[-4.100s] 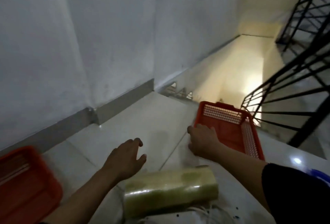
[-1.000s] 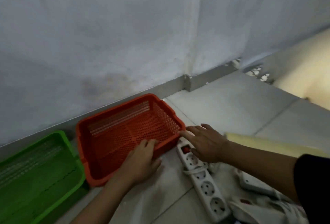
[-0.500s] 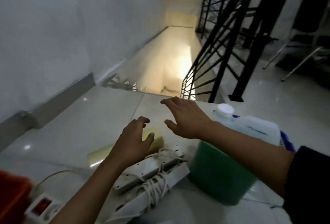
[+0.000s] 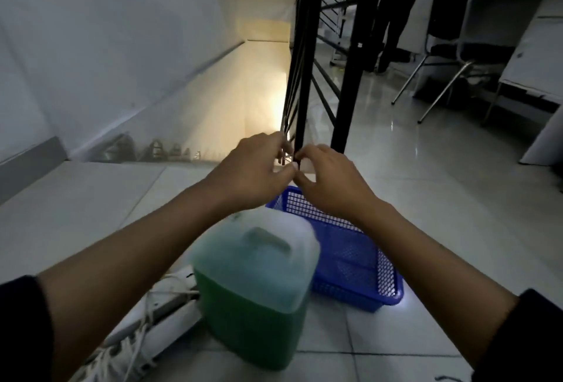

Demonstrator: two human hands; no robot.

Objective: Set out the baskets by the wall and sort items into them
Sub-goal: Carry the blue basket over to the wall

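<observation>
A blue mesh basket (image 4: 359,262) lies on the tiled floor, right of centre. In front of it stands a translucent jug of green liquid (image 4: 256,284). Both arms reach out above them. My left hand (image 4: 253,171) and my right hand (image 4: 332,180) hover side by side over the basket's far rim, fingers curled and apart, touching nothing that I can see. No orange or green basket is in view.
White power strips with coiled cords (image 4: 152,320) lie at the lower left. A black stair railing (image 4: 316,55) rises just beyond my hands, with the stairwell dropping to its left. A chair (image 4: 451,55) and a person's legs (image 4: 393,15) stand at the back right.
My view has swung right, away from the orange basket at the wall. Both hands have moved forward over the blue basket, which has come fully into sight behind the jug.
</observation>
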